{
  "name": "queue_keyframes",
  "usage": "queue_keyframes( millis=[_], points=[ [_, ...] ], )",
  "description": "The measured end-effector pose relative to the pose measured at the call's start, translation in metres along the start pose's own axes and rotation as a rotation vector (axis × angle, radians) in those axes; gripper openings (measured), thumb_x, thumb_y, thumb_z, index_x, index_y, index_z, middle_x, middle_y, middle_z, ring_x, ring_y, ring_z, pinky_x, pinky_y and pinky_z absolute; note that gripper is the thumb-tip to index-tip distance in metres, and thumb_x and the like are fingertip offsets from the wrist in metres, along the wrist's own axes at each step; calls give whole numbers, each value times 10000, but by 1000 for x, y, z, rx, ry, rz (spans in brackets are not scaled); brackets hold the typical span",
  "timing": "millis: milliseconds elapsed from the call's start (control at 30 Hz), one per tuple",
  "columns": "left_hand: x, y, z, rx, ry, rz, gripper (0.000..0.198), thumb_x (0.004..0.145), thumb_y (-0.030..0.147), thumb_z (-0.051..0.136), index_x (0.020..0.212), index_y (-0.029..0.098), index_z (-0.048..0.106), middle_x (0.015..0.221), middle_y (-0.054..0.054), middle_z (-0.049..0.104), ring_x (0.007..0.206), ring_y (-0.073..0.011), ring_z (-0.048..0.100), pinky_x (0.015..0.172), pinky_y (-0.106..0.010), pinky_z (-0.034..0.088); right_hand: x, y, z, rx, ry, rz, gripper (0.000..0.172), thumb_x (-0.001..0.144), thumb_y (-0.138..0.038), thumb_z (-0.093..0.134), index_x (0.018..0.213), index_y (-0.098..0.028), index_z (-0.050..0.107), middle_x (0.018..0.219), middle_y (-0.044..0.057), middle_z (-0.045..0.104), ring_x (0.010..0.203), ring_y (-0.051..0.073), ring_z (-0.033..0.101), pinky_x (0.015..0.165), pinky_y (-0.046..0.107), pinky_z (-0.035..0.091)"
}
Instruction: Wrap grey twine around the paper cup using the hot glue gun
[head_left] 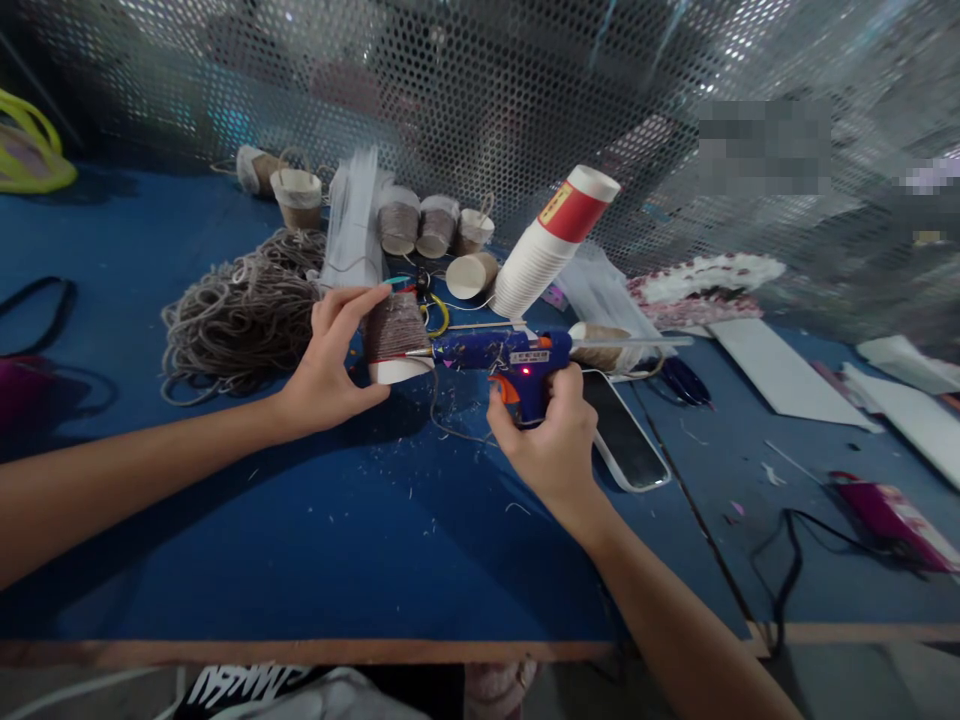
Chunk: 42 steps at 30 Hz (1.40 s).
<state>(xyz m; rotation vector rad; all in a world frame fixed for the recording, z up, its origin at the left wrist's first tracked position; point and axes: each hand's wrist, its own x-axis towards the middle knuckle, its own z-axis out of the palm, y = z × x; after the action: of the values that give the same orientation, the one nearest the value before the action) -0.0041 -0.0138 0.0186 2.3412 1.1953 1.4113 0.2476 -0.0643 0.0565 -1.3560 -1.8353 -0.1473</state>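
My left hand [336, 362] grips a paper cup [397, 338] between thumb and fingers, its upside-down body wound with brown-grey cord and its white rim toward me. In my right hand [551, 440] is a blue hot glue gun [480, 350] with an orange trigger, a lit red light and a clear glue stick out of its back. The nozzle points left and meets the wound cord near the cup's rim. A loose strand of cord [450, 430] trails from the cup under the gun. Left of the cup lies a heap of grey cord [240, 310].
Behind stand a leaning stack of white paper cups [532, 260] and several cord-wrapped cups [399, 220]. A phone [630, 435] lies beside my right hand. White boards [787, 375] and a purple pouch [892, 520] are at the right. A perforated metal screen [450, 100] borders the blue table [300, 560].
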Motion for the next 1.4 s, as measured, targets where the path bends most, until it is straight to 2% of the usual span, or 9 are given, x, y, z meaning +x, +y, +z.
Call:
queue_keyframes(
  millis=[267, 467, 833, 1000, 1400],
  points=[
    [0, 0, 1, -11, 1, 6, 843, 691, 207, 693, 1471, 260, 378, 1319, -111, 519, 1224, -320, 511, 1073, -505, 451, 0, 0, 0, -19, 15, -35, 242, 796, -312, 625, 966, -257, 462, 730, -3, 658, 568, 185, 640, 508, 323, 521],
    [0, 1, 1, 0, -17, -15, 853, 699, 213, 693, 1483, 272, 363, 1332, -109, 512, 1235, -319, 496, 1064, -505, 460, -1, 2, 0, -14, -12, -5, 282, 787, -291, 627, 1025, -250, 482, 768, 7, 666, 617, 201, 661, 546, 340, 539],
    [-2, -1, 2, -81, 4, -12, 838, 703, 227, 723, 1470, 265, 387, 1351, -118, 488, 1273, -332, 494, 1088, -530, 476, -1, 2, 0, -32, 32, -19, 244, 789, -297, 621, 972, -255, 465, 728, -4, 641, 559, 181, 623, 502, 328, 504],
    [-2, -1, 5, -148, 25, -29, 822, 729, 241, 734, 1466, 282, 374, 1372, -125, 447, 1315, -325, 467, 1049, -484, 534, 0, 3, -2, -27, 23, 12, 250, 776, -304, 621, 954, -258, 453, 715, -5, 628, 549, 180, 606, 501, 333, 499],
    [-1, -2, 4, -135, 35, -11, 757, 776, 273, 712, 1445, 280, 356, 1337, -116, 406, 1283, -286, 493, 952, -400, 600, 1, 6, -3, -18, 39, 17, 234, 776, -292, 611, 928, -247, 439, 688, -20, 591, 537, 175, 585, 515, 325, 488]
  ],
)
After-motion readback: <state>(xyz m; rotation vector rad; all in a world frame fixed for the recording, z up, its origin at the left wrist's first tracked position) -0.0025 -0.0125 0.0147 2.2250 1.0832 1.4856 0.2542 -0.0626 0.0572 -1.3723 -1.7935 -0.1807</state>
